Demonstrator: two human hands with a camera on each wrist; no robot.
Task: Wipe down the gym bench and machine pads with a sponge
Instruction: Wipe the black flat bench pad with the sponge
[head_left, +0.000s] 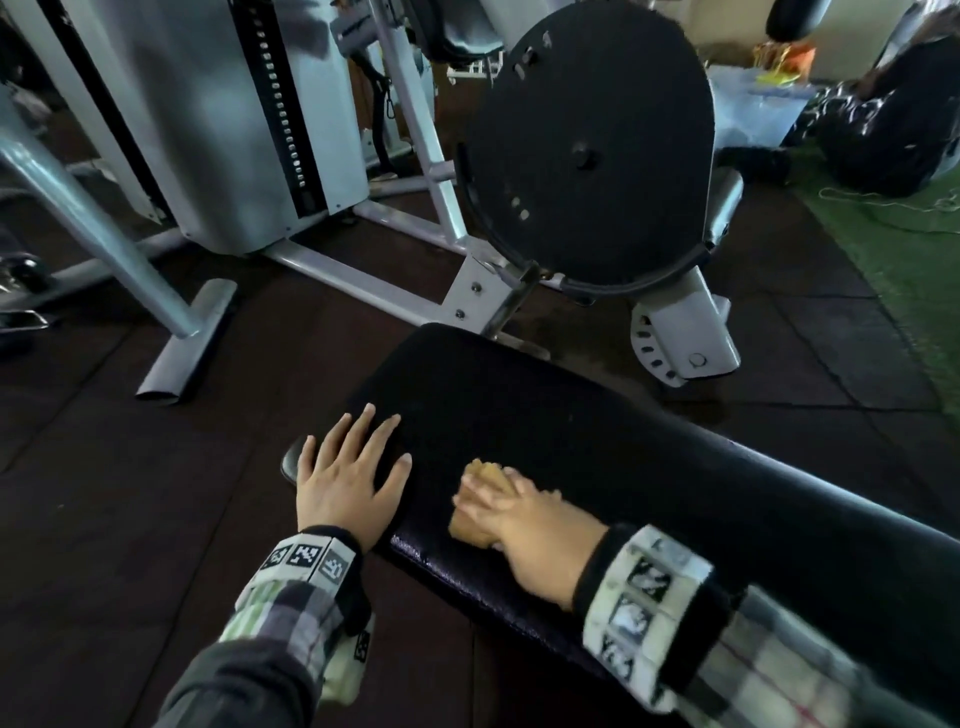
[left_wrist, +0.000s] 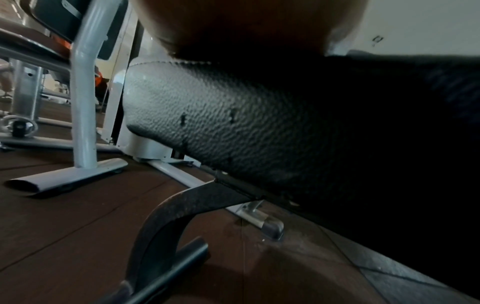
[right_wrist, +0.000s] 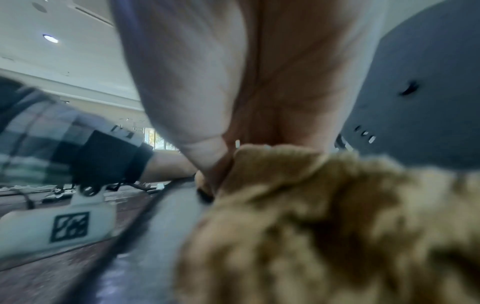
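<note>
Plaid sleeves (head_left: 270, 618) with tag-marked wristbands lead to both hands on the black bench pad (head_left: 545, 415). On the left, the left hand (head_left: 348, 478) lies flat near the pad's end, fingers spread and straight, holding nothing. Just to its right, the right hand (head_left: 524, 525) presses a tan sponge (head_left: 480, 512) onto the pad, fingers laid over it. Beyond stands a white weight machine (head_left: 218, 130) with a black disc (head_left: 587, 150).

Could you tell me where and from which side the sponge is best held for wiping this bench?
From above, as the right hand does: the sponge lies flat on the bench pad, so fingers over its top and around its edges press it down.
</note>
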